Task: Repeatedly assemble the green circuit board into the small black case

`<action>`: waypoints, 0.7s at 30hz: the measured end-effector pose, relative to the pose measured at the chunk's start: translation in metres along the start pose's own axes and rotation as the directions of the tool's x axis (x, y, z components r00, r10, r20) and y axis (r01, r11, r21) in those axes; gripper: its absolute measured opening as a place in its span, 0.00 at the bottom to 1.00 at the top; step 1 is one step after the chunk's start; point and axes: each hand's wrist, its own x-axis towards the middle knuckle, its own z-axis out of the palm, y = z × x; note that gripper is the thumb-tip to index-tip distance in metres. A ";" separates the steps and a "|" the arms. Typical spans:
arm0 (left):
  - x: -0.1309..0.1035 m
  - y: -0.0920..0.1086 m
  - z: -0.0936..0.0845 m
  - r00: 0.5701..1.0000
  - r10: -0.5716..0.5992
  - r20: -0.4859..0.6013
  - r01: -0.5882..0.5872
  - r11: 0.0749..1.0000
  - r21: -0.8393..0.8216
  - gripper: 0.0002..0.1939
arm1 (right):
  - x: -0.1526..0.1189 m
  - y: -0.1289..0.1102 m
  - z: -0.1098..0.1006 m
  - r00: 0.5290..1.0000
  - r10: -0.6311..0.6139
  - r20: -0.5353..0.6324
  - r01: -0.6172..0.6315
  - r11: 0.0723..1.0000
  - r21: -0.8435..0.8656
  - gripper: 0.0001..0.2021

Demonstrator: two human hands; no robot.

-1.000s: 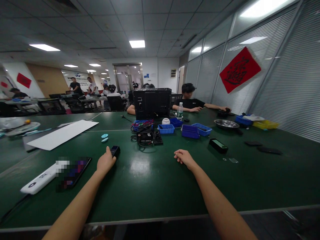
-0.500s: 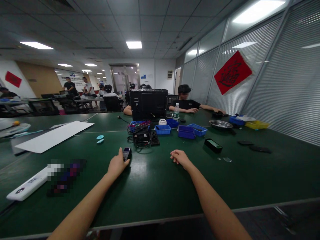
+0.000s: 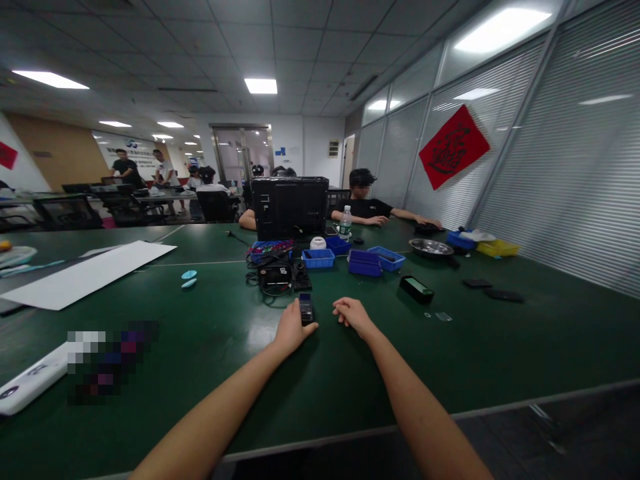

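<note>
Clamps the device (image 3: 307, 311) in the left grip (image 3: 291, 328), with thumb at its near right corner and fingers along the left side. Cannot tell if lifted off or resting on the worktop (image 3: 320, 390). Curls loosely in the right grip (image 3: 353, 316), to the right of the device and apart from it; shows nothing held there, but cannot tell fingertips meeting from fingertips parted. Looks like a left-handed step of holding the device at mid-front, unaided by the right. Calls next, on that reading, for a steady left pinch and room beside the right knuckles; allows a let-go only with the device flat and settled. Needs care with the cables (image 3: 273, 275) just beyond. Shows, farther out, a blue tray (image 3: 319, 260) with a ball (image 3: 318, 243) at its far rim, then a monitor (image 3: 291, 208).
</note>
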 end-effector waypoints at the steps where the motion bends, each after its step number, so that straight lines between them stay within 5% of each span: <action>1: 0.001 0.005 0.007 0.999 0.039 0.006 -0.038 0.998 -0.042 0.38 | 0.001 0.001 0.000 1.000 -0.011 -0.019 0.010 1.000 -0.021 0.06; 9: -0.003 0.013 0.039 0.974 0.219 0.050 -0.211 0.968 -0.137 0.42 | -0.006 -0.002 0.008 0.965 -0.244 -0.095 0.167 0.852 -0.496 0.27; 16: -0.008 0.006 0.033 0.982 0.190 0.012 -0.184 0.966 -0.180 0.34 | -0.014 -0.013 0.018 0.976 -0.197 -0.089 0.074 0.692 -0.718 0.25; 21: -0.008 0.004 0.033 0.985 0.173 0.018 -0.167 0.970 -0.179 0.33 | -0.013 -0.017 0.006 0.967 -0.196 -0.162 -0.006 0.621 -0.784 0.25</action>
